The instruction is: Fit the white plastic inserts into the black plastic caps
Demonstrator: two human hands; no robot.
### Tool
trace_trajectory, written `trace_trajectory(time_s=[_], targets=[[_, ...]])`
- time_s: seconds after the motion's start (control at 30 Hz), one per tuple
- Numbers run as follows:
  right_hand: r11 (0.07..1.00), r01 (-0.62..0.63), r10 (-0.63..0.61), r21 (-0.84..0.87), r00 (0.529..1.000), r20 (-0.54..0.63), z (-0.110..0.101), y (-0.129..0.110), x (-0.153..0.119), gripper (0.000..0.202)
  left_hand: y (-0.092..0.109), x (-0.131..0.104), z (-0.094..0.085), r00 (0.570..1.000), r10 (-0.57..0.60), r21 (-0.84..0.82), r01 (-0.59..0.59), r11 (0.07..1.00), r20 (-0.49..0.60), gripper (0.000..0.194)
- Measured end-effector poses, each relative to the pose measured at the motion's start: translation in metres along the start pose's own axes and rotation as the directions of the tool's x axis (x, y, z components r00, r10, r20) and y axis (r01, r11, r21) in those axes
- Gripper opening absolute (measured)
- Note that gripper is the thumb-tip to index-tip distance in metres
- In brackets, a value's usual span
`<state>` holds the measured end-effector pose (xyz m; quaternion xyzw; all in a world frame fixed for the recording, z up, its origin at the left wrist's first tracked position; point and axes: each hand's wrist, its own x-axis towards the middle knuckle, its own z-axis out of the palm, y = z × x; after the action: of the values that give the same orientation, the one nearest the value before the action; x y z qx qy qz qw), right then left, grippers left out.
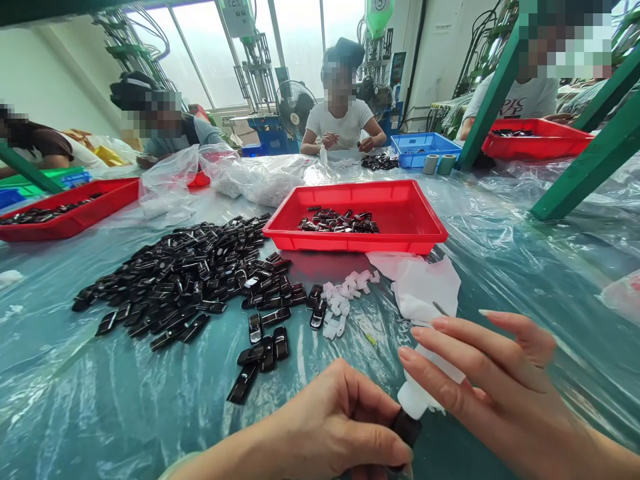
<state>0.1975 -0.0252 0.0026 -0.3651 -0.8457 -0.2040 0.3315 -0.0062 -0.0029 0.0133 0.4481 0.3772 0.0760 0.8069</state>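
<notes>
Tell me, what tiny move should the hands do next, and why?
I think the right hand should gently lift the white bottle-like thing a little. Its end sits right at the black piece and seems to hide part of it. The left hand is holding that piece, so lifting might help us see it better.

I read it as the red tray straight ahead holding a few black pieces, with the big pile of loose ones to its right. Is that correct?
Not quite: the head view shows the big pile to the left of the red tray. The tray does hold black pieces.
</notes>
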Motion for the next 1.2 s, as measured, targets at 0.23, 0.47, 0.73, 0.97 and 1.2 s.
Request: trace_trajectory(time_s=[0.23, 0.47, 0.73, 0.97, 1.2], targets=[[1.0, 0.014, -0.014, 0.012, 1.0, 0.015, -0.0008, 0.0014, 0.0011, 0.032, -0.0013, 0.0004, -0.0007, 1.0, 0.001, -0.009, -0.001, 1.0, -0.003, 0.018], [0.993, -0.013, 0.009, 0.118, 0.999, 0.036, -0.0042, 0.0066, 0.0042, 0.029, -0.0016, 0.0008, -0.0033, 1.0, 0.004, -0.022, -0.004, 1.0, -0.021, 0.019], [0.979, -0.087, 0.086, 0.185, 0.996, 0.015, 0.0023, 0.0059, 0.0016, 0.03, -0.0027, -0.0008, -0.0023, 1.0, 0.005, -0.001, -0.005, 1.0, -0.022, 0.019], [0.978, -0.123, 0.129, 0.169, 0.991, -0.028, 0.0038, 0.0018, 0.0047, 0.029, -0.0007, 0.0002, -0.0003, 1.0, -0.005, -0.005, 0.005, 1.0, -0.021, 0.02], [0.969, -0.116, 0.113, 0.219, 0.993, 0.026, 0.002, 0.0044, 0.0029, 0.027, 0.0006, -0.0021, 0.0006, 0.999, -0.017, -0.02, 0.017, 1.0, -0.028, 0.018]])
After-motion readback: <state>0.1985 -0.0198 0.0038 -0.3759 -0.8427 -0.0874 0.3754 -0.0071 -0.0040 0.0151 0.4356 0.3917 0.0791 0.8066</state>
